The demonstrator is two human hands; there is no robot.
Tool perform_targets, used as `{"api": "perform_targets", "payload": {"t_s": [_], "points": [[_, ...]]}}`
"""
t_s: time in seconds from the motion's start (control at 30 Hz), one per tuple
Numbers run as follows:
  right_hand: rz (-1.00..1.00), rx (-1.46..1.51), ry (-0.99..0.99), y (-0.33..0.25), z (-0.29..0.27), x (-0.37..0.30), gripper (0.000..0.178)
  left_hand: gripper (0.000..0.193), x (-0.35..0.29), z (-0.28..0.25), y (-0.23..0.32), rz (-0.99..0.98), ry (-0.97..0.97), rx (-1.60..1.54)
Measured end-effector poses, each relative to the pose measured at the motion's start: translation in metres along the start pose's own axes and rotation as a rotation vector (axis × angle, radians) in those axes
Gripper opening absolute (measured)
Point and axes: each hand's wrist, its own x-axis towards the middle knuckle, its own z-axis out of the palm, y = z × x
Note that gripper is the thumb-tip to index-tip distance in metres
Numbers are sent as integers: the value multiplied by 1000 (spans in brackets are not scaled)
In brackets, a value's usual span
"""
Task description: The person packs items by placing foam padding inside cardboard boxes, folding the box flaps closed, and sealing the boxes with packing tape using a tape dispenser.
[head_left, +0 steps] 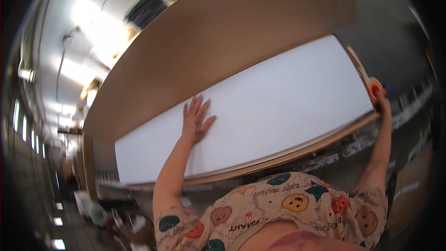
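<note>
Printed shirt (265, 200); cardboard (232, 37) beyond white board (283, 93)

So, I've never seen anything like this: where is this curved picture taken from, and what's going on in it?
There is no robot here, just a person with two bare hands. The camera is worn on their head and looks down, so their patterned shirt shows at the bottom. Its wide fisheye lens makes straight edges bend.

In front of them lies a long white panel, with a large brown cardboard sheet along its far side. The left hand rests on the panel, palm down, fingers spread. The right hand, by the panel's right end, seems to grip an orange ring, perhaps a roll of tape; it is too small to be sure.
</note>
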Motion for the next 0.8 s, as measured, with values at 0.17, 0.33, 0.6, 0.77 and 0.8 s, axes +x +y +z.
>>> {"api": "perform_targets", "payload": {"t_s": [0.17, 0.33, 0.6, 0.77, 0.8], "points": [[-756, -1439, 355, -45, -114, 38, 58, 63, 30, 5, 5, 64, 140, -122], [-1555, -824, -19, -246, 163, -173, 46, 58, 1, 15, -17, 1, 225, -104], [-1600, -1106, -383, -211, 307, -265, 50, 61, -110, -27, -145, -849, 307, 25], [-1524, -1301, -290, -185, 335, -279, 55, 92, -202, -8, -193, -1083, -61, 97], [-1572, -1240, -282, -185, 344, -282, 56, 92, -205, -7, -204, -1064, -25, 128]]}}
